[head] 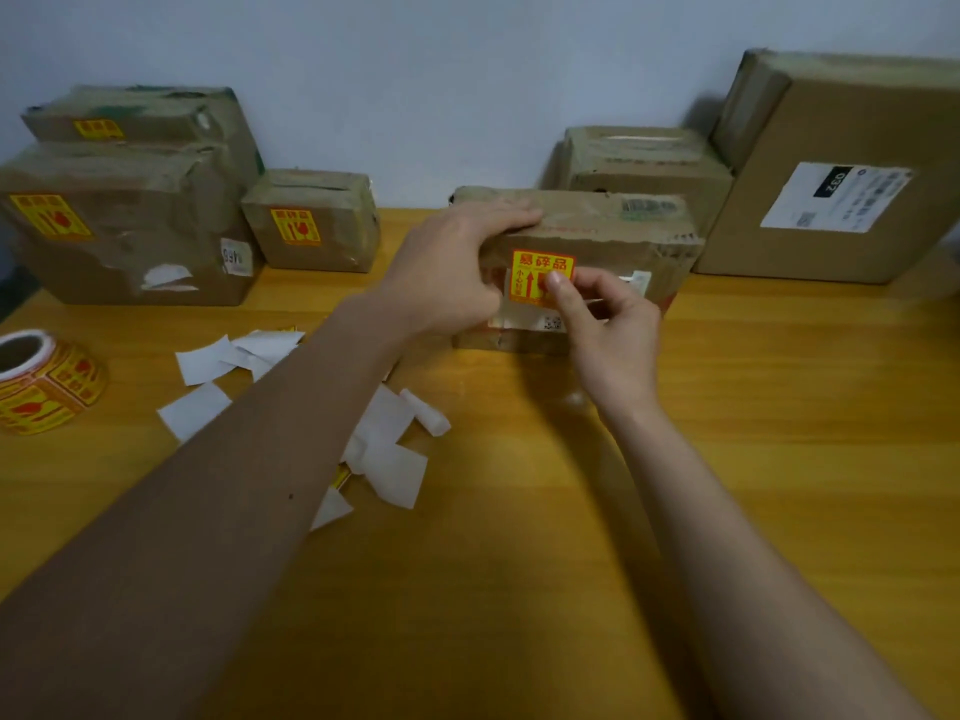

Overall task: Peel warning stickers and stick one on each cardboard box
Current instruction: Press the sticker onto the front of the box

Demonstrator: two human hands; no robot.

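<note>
A worn cardboard box [613,236] stands mid-table with a yellow and red warning sticker [535,275] on its front face. My left hand [447,272] grips the box's left end, fingers over the top edge. My right hand [608,324] presses its thumb on the sticker's right side, other fingers curled. Three boxes at the left bear stickers: a big one [130,236], one stacked on it [140,116], and a small one [317,226]. The sticker roll [47,381] lies at the left edge.
Several white backing scraps [384,449] litter the wooden table [727,433] under my left forearm. Two boxes without yellow stickers stand at the back right: a medium one [644,168] and a large one [841,163] with a white shipping label, leaning on the wall.
</note>
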